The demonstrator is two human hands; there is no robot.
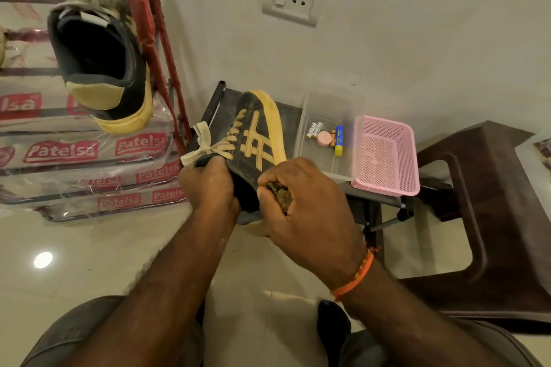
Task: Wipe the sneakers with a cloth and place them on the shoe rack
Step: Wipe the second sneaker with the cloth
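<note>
A black sneaker with tan stripes and a yellow sole (pixel 257 132) is held in front of me, toe pointing away. My left hand (pixel 208 185) grips it at the tongue and collar, just below the tied beige laces. My right hand (pixel 301 202) is bunched around a small brownish cloth (pixel 280 192) and presses it against the sneaker's side near the heel. The matching sneaker (pixel 101 59) sits on the shoe rack (pixel 162 39) at upper left, heel toward me.
The rack's red frame and plastic-wrapped shelves fill the left. Behind the held sneaker, a small dark table (pixel 290 115) carries a clear tray (pixel 329 116) with batteries and a glue stick, plus a pink basket (pixel 387 158). A brown plastic stool (pixel 489 217) stands at right.
</note>
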